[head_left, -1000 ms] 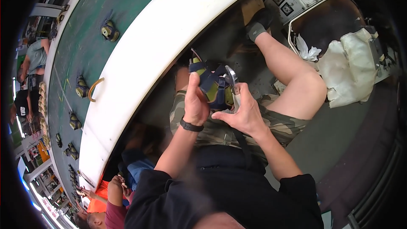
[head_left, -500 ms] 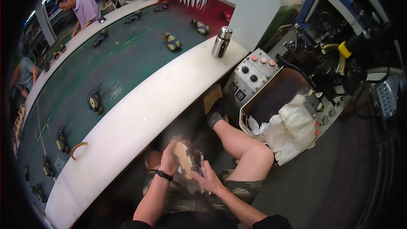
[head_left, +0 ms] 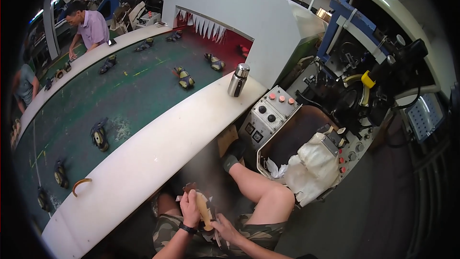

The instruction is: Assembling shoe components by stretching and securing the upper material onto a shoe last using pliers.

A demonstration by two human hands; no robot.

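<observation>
Low over my lap, a half-made shoe (head_left: 204, 209) lies between my hands, its pale tan sole facing up and dark upper material around its edges. My left hand (head_left: 190, 208), with a black watch at the wrist, is closed round its far, left side. At the near, lower end, my right hand (head_left: 226, 229) grips it with the thumb against the sole. Light strips hang beside the right fingers; whether they belong to the shoe or to a tool I cannot tell.
A white ledge (head_left: 158, 158) borders a green conveyor (head_left: 139, 88) carrying several dark shoes (head_left: 99, 136). On the ledge stand a steel flask (head_left: 238, 80) and a curved brown strip (head_left: 81, 186). A machine control box (head_left: 270, 110) and white cloth (head_left: 314, 168) are at right. A person (head_left: 91, 26) works across the conveyor.
The view has tilted up and shifted, so the surroundings sit lower and further left. The shoe is still in both hands. A silvery tool seen by my right hand earlier is no longer distinct.
</observation>
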